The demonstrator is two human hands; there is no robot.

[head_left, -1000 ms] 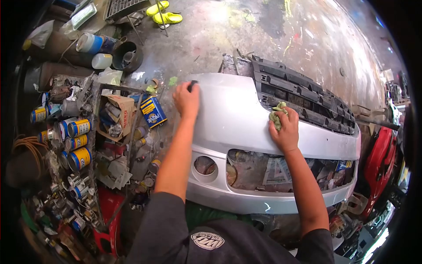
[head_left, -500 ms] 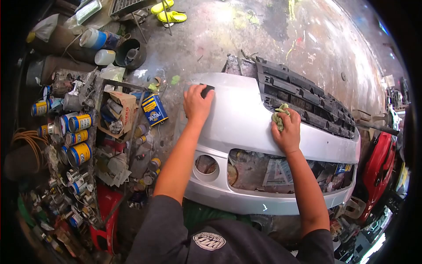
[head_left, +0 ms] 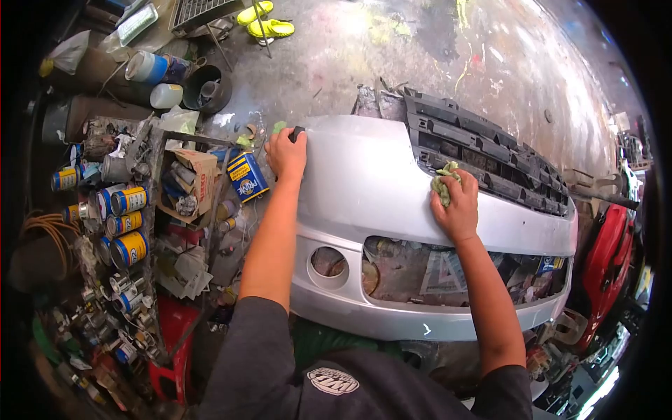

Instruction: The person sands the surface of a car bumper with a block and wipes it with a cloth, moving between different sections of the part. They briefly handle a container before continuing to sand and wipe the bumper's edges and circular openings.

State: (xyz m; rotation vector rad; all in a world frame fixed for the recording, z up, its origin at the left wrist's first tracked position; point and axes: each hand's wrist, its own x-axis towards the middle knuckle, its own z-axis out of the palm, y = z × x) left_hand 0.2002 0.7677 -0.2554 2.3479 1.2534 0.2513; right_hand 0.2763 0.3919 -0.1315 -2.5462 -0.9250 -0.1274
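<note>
A silver car bumper [head_left: 357, 168] lies across in front of me, with a round fog-lamp hole and a wide lower opening. At its far left edge, my left hand [head_left: 285, 152] is closed around a small black block [head_left: 297, 133], probably a sanding block; its underside is hidden. My right hand [head_left: 458, 206] grips a crumpled yellow-green cloth [head_left: 445, 183] on the bumper's upper edge, beside the black grille [head_left: 483, 150].
Paint cans [head_left: 129, 248] crowd a rack on the left. Near it are a cardboard box [head_left: 189, 183] and a blue-and-yellow tin [head_left: 247, 178]. A black bucket [head_left: 208, 89] stands on the floor [head_left: 315, 63]. Red car parts [head_left: 607, 255] lie at right.
My left hand has slid left with the black block, from the bumper's upper surface to its left edge. My right hand stays in almost the same spot with the cloth.
</note>
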